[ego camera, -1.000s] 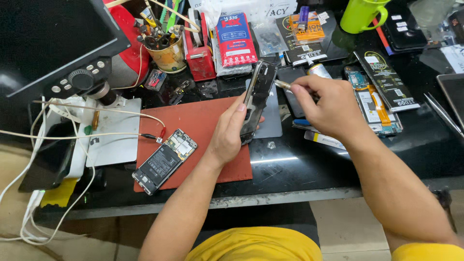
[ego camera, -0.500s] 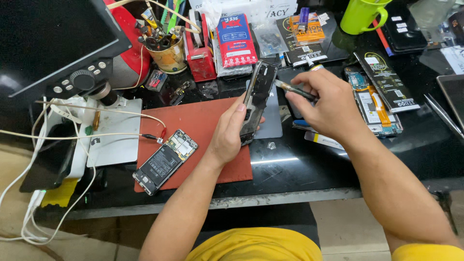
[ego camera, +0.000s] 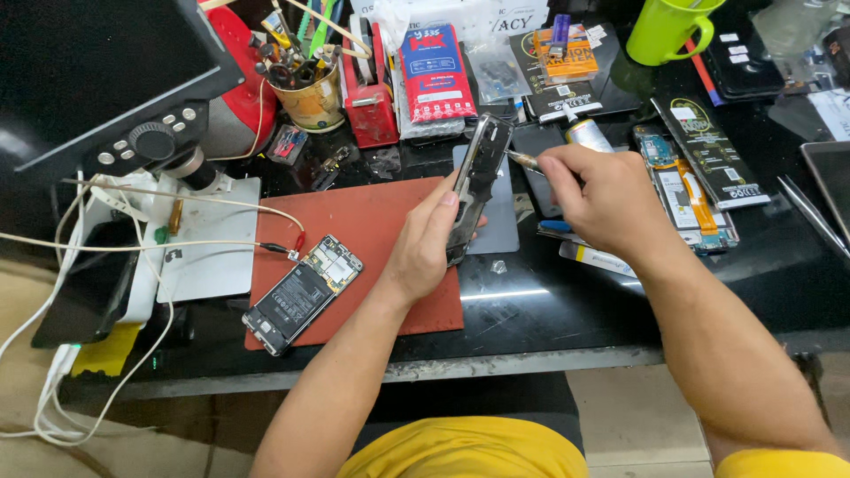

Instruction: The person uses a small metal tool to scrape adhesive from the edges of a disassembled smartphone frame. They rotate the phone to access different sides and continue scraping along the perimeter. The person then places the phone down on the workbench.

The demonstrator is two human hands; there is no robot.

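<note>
Since half a second ago little has changed: the left hand (ego camera: 425,252) still grips the phone frame (ego camera: 474,181) upright above the red mat (ego camera: 354,230), and the tool (ego camera: 524,160) tip has stayed at the frame's upper right edge, with the right hand (ego camera: 606,199) shifted only slightly. The left fingers are clamped around the frame's lower half; the right fingers are pinched shut on the tool.

On the mat, left of the frame, lies an opened phone (ego camera: 303,293) with its board and battery showing, and a clip lead (ego camera: 279,250) ends just beside its top corner. Left of the mat sits a white pad (ego camera: 212,257) under the microscope (ego camera: 115,97). A grey plate (ego camera: 500,221) lies behind the frame, partly hidden by it and the left hand.

Beyond the mat stand a tin of tools (ego camera: 310,93), a red box (ego camera: 370,88) and a flat red-and-blue packet (ego camera: 436,75). Right of that is a black packet with an orange label (ego camera: 567,53), then a green mug (ego camera: 668,31). Right of the right hand lie a bare phone with an orange flex (ego camera: 686,190) and a long black packet with a gold round mark (ego camera: 708,150). The right forearm covers part of the desk edge.
</note>
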